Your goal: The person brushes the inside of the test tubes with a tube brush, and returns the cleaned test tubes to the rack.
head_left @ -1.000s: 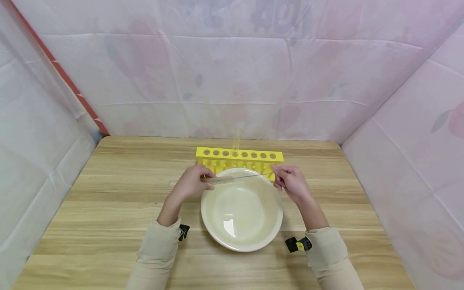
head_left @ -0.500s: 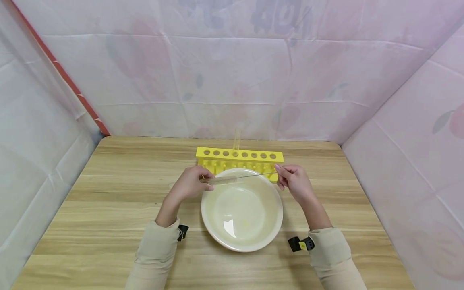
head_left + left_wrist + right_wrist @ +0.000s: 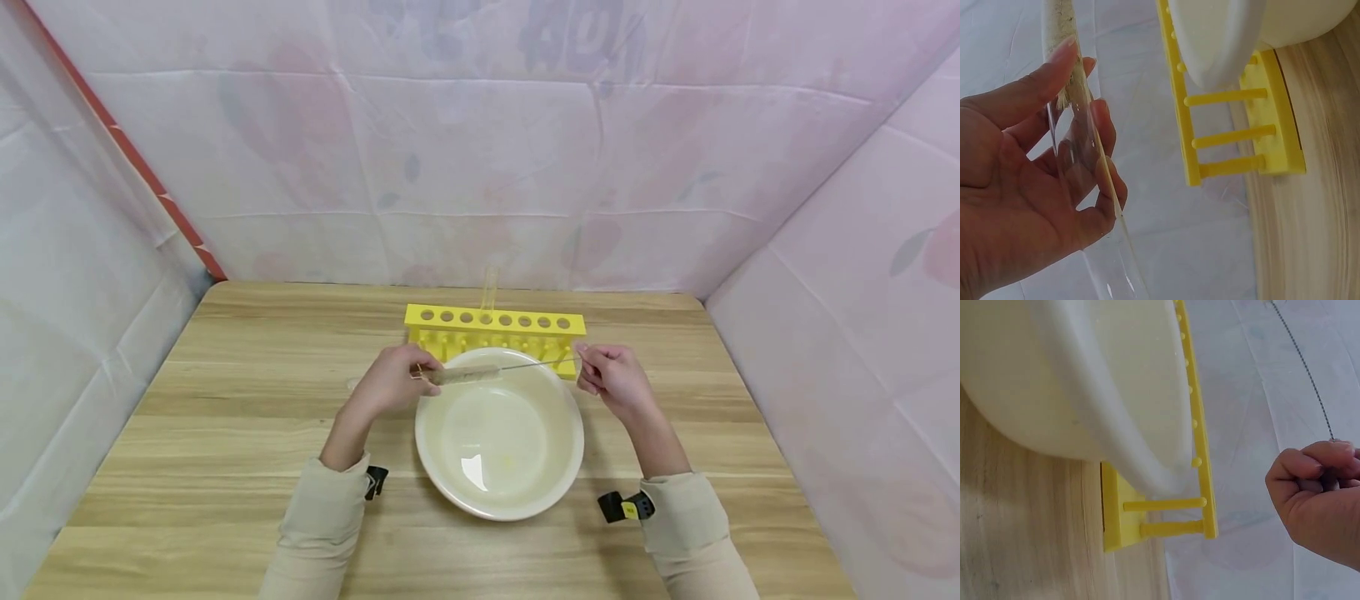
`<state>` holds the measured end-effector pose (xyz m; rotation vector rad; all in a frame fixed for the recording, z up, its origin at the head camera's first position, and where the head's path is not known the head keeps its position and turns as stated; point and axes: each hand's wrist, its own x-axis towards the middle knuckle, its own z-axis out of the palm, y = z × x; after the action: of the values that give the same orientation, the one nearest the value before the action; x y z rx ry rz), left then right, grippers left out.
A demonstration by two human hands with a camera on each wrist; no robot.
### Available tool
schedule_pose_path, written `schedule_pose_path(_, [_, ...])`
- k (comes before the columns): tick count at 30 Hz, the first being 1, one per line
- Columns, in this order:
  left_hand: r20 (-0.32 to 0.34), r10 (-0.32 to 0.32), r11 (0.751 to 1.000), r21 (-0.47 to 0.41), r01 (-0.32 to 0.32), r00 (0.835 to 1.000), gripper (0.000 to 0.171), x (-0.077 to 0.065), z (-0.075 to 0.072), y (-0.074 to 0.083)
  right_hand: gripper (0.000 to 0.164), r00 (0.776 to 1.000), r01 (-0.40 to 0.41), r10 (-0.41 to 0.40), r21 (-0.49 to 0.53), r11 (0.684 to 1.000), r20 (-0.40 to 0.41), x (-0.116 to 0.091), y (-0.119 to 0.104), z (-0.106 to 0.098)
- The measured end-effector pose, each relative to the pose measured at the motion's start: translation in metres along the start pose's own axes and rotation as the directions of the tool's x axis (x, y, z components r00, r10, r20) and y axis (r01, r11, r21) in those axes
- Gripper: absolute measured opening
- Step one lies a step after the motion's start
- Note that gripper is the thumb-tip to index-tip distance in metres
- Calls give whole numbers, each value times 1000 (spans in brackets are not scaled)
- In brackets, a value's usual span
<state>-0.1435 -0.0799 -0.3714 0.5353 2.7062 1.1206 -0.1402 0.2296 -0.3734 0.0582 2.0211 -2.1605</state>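
In the head view my left hand (image 3: 390, 382) holds a clear test tube (image 3: 1116, 265) lying almost level over the far left rim of a cream basin (image 3: 498, 514). Thumb and fingers curl round the glass in the left wrist view. A test tube brush sits with its pale bristles (image 3: 1061, 28) inside the tube. Its twisted wire handle (image 3: 1305, 365) runs out to the right. My right hand (image 3: 618, 383) pinches the end of that wire beyond the basin's right rim, its fingers curled in the right wrist view. The handle's tip is hidden in the fingers.
Behind the basin stands a yellow test tube rack (image 3: 495, 327) with a row of holes. Another clear test tube (image 3: 490, 287) stands upright in one of them. The basin rests on a wood-grain table (image 3: 247, 400) enclosed by pale printed cloth (image 3: 465, 150).
My right hand has moved a little to the right with the wire handle, and the brush's bristles have shifted slightly right too. The left hand has stayed almost still on the tube.
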Motion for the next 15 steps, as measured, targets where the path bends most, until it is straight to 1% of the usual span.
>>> schedule_pose_path(2, [-4, 6, 1000, -12, -6, 1000, 19, -1, -1, -2, 46, 997, 74, -76, -94, 993, -22, 0, 2, 0])
schedule_pose_path(4, [-6, 14, 1000, -25, -14, 1000, 19, -1, -2, -3, 44, 990, 123, -132, -174, 977, -40, 0, 3, 0])
schedule_pose_path(6, [-6, 24, 999, -32, -24, 1000, 19, -2, -2, -4, 44, 987, 142, -156, -221, 965, -48, 0, 3, -1])
schedule_pose_path(7, [-6, 28, 999, -32, -28, 1000, 19, -2, -2, -5, 44, 987, 140, -155, -227, 964, -49, -1, 3, -1])
schedule_pose_path(10, [-8, 29, 999, -25, -29, 1000, 19, -2, -1, -6, 46, 993, 101, -110, -172, 980, -43, -2, 2, -1])
schedule_pose_path(13, [-8, 20, 1000, -11, -20, 1000, 20, -1, 0, -5, 47, 999, 28, -30, -59, 998, -27, -3, -1, -1])
schedule_pose_path(15, [-7, 6, 1000, -9, -6, 1000, 20, -1, 0, -4, 48, 1000, -19, 19, 3, 1000, -19, -3, -2, -1])
